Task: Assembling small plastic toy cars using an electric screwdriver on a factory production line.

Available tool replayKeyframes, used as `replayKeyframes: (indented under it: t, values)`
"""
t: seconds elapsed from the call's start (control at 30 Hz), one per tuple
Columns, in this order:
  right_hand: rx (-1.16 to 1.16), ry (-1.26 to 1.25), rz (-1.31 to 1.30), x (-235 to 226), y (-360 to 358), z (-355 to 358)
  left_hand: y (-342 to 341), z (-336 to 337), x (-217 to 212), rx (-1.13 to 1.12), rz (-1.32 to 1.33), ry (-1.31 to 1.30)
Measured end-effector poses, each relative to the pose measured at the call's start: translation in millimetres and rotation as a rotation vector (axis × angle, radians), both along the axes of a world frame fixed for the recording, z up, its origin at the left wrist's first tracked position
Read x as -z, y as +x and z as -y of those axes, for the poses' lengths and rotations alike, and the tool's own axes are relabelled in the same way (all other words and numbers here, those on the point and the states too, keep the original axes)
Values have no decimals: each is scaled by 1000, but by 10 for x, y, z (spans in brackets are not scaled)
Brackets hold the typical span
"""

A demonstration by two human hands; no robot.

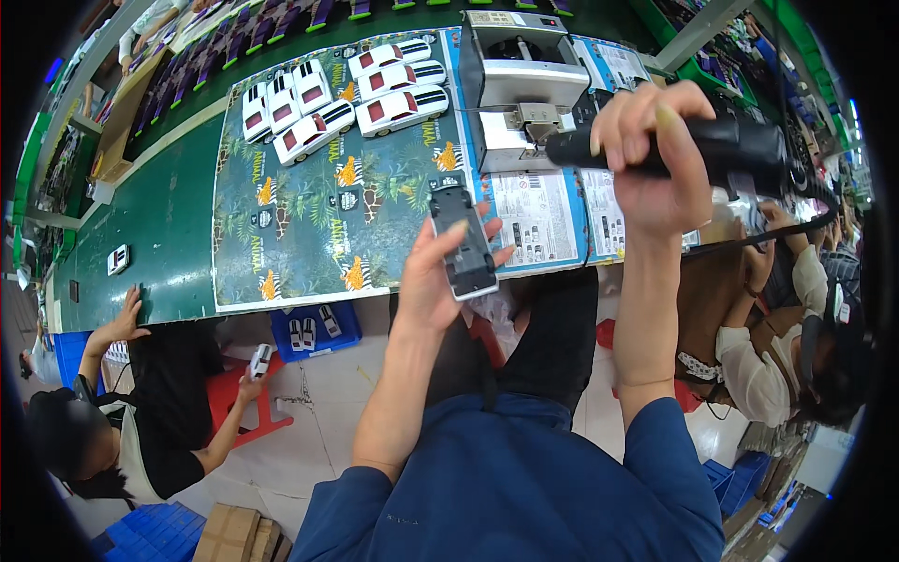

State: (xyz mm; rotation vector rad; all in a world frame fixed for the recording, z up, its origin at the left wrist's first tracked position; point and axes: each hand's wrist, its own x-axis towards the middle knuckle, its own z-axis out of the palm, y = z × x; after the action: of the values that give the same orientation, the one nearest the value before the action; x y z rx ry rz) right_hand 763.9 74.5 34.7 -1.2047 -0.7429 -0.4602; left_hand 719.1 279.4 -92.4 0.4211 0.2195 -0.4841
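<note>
A long desk with a smooth green top [173, 239] carries a glossy printed sheet with jungle plants and animals [304, 220], on which seven white toy cars with black stripes [403, 109] sit in two groups. A boxy silver metal machine [532, 82] stands beside them. Toward the desk's left end, another white toy car [118, 259] rests directly on the green surface.

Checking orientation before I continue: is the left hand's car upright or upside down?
Upside down: the car in the left hand shows its black underside.

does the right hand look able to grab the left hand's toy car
Probably not: the right hand is wrapped around a black power tool and would likely have to let go first, though the space between it and the toy car in the left hand looks free.
</note>
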Motion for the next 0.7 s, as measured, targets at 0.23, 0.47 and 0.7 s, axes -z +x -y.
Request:
replayKeyframes:
  t: [0.23,0.47,0.7]
  values:
    - [328,12,-90,115,264,-100,-11,-51,149,33,126,149]
    - [374,-111,-44,137,472,-269,43,-145,197,-13,75,114]
    - [76,22,-405,210,212,333,88,28,176,28,35,-32]
